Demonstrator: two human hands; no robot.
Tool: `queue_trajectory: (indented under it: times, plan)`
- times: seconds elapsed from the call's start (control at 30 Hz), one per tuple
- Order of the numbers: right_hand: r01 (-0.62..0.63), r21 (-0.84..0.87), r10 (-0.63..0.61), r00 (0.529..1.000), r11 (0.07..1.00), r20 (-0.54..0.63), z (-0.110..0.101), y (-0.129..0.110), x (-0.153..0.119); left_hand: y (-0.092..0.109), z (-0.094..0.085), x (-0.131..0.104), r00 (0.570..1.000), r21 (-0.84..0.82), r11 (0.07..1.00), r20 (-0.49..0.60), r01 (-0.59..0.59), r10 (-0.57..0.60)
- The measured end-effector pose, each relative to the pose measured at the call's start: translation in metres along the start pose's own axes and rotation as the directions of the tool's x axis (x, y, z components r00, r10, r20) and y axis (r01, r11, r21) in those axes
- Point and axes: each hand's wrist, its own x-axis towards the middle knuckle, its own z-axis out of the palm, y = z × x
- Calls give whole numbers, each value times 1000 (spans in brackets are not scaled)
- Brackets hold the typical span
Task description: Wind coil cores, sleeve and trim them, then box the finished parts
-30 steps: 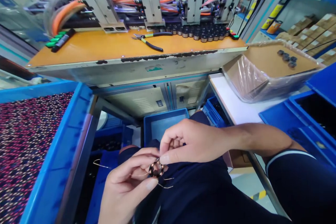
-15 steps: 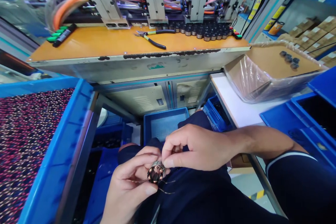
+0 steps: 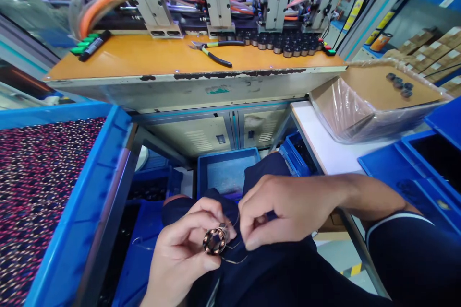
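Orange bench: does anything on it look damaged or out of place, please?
Yes, its front edge looks damaged: the pale surface is chipped in ragged, dark patches. The open pliers lie loose behind it, but that seems ordinary.

Left hand (image 3: 187, 244): fingers curled, thumb extended. Right hand (image 3: 277, 211): beside it, apart, fingers bent, wrist level.

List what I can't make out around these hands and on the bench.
- Copper-wound ring, back: head view, hidden by the left hand.
- Right hand, anything pinched inside: head view, hidden by the hand itself.
- Black marker, any lettering: head view, too small.
- Dark cylindrical parts, exact count: head view, crowded and overlapping.
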Motion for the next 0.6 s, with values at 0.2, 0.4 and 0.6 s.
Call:
queue_trajectory:
  times: [0.2, 0.4, 0.6]
  plan:
    - [364, -620, -549, 825, 695, -131, -5, 11, 3, -3, 2, 1, 992, -163, 981, 79, 108, -96]
    - [460, -681, -682, 728, 569, -78, 2, 15, 12, -6, 3, -1, 970, -237, 944, 133, 229, -202]
    - [460, -707, -716, 691, 538, -96, 6, 22, 14, -8, 1, 2, 969, -218, 950, 161, 223, -190]
